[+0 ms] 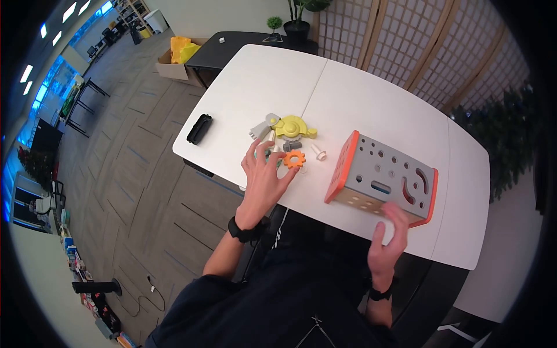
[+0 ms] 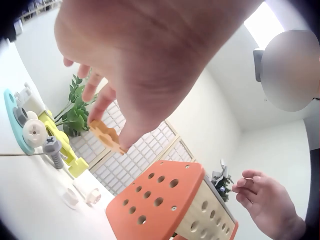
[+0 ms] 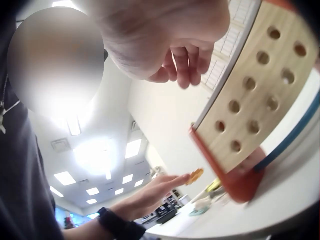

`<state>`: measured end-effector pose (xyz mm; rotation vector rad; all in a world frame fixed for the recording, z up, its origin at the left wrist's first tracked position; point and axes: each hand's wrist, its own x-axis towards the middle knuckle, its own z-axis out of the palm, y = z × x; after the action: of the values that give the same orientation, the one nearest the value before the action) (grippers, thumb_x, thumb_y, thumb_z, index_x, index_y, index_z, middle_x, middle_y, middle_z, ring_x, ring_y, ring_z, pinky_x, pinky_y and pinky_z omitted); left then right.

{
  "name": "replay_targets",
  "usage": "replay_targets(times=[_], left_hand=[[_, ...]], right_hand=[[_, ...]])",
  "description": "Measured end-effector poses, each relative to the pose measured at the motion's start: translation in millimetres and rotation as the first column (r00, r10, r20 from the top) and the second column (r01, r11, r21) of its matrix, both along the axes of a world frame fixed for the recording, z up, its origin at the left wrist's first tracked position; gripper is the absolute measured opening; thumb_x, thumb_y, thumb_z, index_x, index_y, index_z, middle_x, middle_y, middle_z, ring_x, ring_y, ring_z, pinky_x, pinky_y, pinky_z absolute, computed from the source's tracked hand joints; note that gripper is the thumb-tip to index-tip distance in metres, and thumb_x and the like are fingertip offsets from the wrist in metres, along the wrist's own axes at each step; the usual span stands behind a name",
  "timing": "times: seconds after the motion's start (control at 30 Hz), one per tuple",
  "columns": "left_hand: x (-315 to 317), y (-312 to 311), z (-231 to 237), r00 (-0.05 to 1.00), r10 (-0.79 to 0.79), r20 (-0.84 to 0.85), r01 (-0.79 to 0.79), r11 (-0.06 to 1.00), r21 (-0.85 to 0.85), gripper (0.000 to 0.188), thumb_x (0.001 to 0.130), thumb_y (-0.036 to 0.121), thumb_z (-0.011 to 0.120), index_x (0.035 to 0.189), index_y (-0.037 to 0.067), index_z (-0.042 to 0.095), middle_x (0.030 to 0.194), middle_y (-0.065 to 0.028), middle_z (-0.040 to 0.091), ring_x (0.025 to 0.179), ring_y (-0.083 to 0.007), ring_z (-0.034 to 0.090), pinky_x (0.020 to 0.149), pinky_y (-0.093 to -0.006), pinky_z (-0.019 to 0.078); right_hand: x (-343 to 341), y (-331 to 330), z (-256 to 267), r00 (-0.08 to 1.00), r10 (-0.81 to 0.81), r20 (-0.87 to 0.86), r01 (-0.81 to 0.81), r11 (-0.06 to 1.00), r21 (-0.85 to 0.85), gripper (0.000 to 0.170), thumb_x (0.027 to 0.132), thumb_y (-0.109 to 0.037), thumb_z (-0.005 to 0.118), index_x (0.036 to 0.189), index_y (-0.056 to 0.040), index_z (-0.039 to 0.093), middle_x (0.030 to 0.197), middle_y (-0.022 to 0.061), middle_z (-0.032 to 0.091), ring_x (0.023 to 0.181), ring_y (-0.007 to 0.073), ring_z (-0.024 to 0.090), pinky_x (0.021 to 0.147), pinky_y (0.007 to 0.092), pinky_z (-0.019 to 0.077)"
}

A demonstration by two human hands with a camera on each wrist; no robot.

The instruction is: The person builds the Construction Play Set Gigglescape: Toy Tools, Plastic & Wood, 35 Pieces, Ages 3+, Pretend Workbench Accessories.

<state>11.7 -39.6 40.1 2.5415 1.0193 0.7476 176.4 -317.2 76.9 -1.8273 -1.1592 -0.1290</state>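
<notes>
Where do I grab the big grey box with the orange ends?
I'd put one hand on each orange end, the left end and the right end, coming from both sides. Those ends are flat, upright and opposite each other. The left hand already has the orange gear, so free it first.

A wooden lattice screen [image 1: 400, 43] stands behind the white table [image 1: 232, 87] above grey patterned carpet [image 1: 139, 151].

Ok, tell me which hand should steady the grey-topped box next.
Probably the right hand: it appears empty, its fingers loosely bent, right beside the box. The left hand pinches the orange gear and is farther from the box.
</notes>
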Motion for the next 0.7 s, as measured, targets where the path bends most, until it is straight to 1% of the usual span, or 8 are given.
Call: replay_targets(times=[0.03, 0.1, 0.17, 0.27, 0.37, 0.5, 0.57, 0.7], left_hand=[[-4.0, -5.1, 6.1, 0.999, -0.025, 0.043, 0.027, 0.999, -0.047, 0.044, 0.091, 0.034, 0.085, 0.122, 0.007, 0.070, 0.148, -0.0164, 0.050, 0.149, -0.0419, 0.034, 0.119, -0.0560, 0.0296], [-11.9, -15.8, 17.2, 0.989, -0.067, 0.128, 0.085, 0.987, -0.139, 0.047, 0.090, 0.029, 0.086, 0.127, 0.008, 0.066, 0.146, -0.0154, 0.051, 0.142, -0.0399, 0.042, 0.117, -0.0513, 0.0361], [-22.7, -24.2, 18.0, 0.972, -0.163, 0.172, 0.193, 0.965, -0.177, 0.053, 0.086, 0.021, 0.088, 0.131, 0.008, 0.064, 0.142, -0.0146, 0.053, 0.133, -0.0370, 0.050, 0.113, -0.0463, 0.0418], [-37.3, -32.0, 18.5, 0.943, -0.294, 0.159, 0.324, 0.919, -0.223, 0.057, 0.084, 0.018, 0.089, 0.134, 0.009, 0.063, 0.138, -0.0135, 0.056, 0.132, -0.0352, 0.052, 0.112, -0.0453, 0.0435], [-47.0, -27.1, 18.7, 0.911, -0.402, 0.096, 0.412, 0.863, -0.293, 0.058, 0.085, 0.018, 0.088, 0.136, 0.009, 0.062, 0.139, -0.0137, 0.056, 0.133, -0.0346, 0.051, 0.113, -0.0454, 0.0433], [-46.6, 6.3, 30.3, 0.906, -0.356, 0.228, 0.423, 0.751, -0.508, 0.043, 0.096, 0.012, 0.077, 0.136, 0.007, 0.063, 0.128, -0.0133, 0.063, 0.119, -0.0317, 0.064, 0.102, -0.0414, 0.0518], [-38.6, 41.3, 16.3, 0.963, -0.259, 0.079, 0.271, 0.913, -0.306, 0.031, 0.101, 0.012, 0.070, 0.132, 0.007, 0.067, 0.118, -0.0137, 0.069, 0.105, -0.0320, 0.070, 0.091, -0.0417, 0.0563], [-18.4, 89.0, -6.2, 0.978, -0.118, -0.174, 0.100, 0.989, -0.106, 0.027, 0.102, 0.016, 0.068, 0.127, 0.008, 0.069, 0.113, -0.0150, 0.072, 0.099, -0.0354, 0.072, 0.085, -0.0461, 0.0576]], right_hand=[[-9.7, 7.0, 2.9, 0.975, 0.084, -0.206, -0.102, 0.992, -0.079, 0.045, 0.100, -0.004, 0.064, 0.144, 0.0020, 0.055, 0.135, 0.0211, 0.068, 0.132, 0.0316, 0.064, 0.114, 0.0471, 0.0486], [-34.7, 27.0, 11.6, 0.782, 0.180, -0.597, -0.339, 0.926, -0.164, 0.042, 0.106, -0.006, 0.059, 0.146, 0.0034, 0.052, 0.131, 0.0208, 0.070, 0.126, 0.0285, 0.069, 0.107, 0.0417, 0.0549], [-47.3, 63.0, -4.7, 0.443, 0.277, -0.853, -0.465, 0.884, 0.046, 0.042, 0.114, -0.014, 0.050, 0.152, 0.0038, 0.043, 0.133, 0.0200, 0.070, 0.122, 0.0291, 0.071, 0.105, 0.0397, 0.0567], [-59.5, 93.1, -47.8, 0.031, 0.329, -0.944, -0.356, 0.886, 0.297, 0.046, 0.118, -0.019, 0.042, 0.157, 0.0029, 0.034, 0.132, 0.0228, 0.069, 0.120, 0.0316, 0.072, 0.101, 0.0391, 0.0590], [-62.5, 112.0, -62.0, -0.008, 0.359, -0.933, -0.330, 0.880, 0.341, 0.046, 0.118, -0.021, 0.041, 0.156, 0.0029, 0.033, 0.132, 0.0269, 0.068, 0.118, 0.0303, 0.073, 0.100, 0.0391, 0.0595], [-56.7, 111.6, -75.9, 0.187, 0.282, -0.941, -0.400, 0.897, 0.189, 0.039, 0.118, -0.020, 0.041, 0.149, 0.0030, 0.037, 0.128, 0.0258, 0.071, 0.114, 0.0292, 0.075, 0.100, 0.0380, 0.0590], [-52.9, 106.6, -73.9, 0.212, 0.271, -0.939, -0.423, 0.891, 0.162, 0.036, 0.118, -0.020, 0.041, 0.146, 0.0020, 0.040, 0.124, 0.0248, 0.073, 0.112, 0.0297, 0.076, 0.100, 0.0385, 0.0586], [-52.5, 95.7, -70.7, 0.260, 0.281, -0.924, -0.472, 0.872, 0.133, 0.034, 0.118, -0.019, 0.041, 0.144, 0.0024, 0.040, 0.124, 0.0251, 0.073, 0.112, 0.0284, 0.075, 0.100, 0.0375, 0.0585]])
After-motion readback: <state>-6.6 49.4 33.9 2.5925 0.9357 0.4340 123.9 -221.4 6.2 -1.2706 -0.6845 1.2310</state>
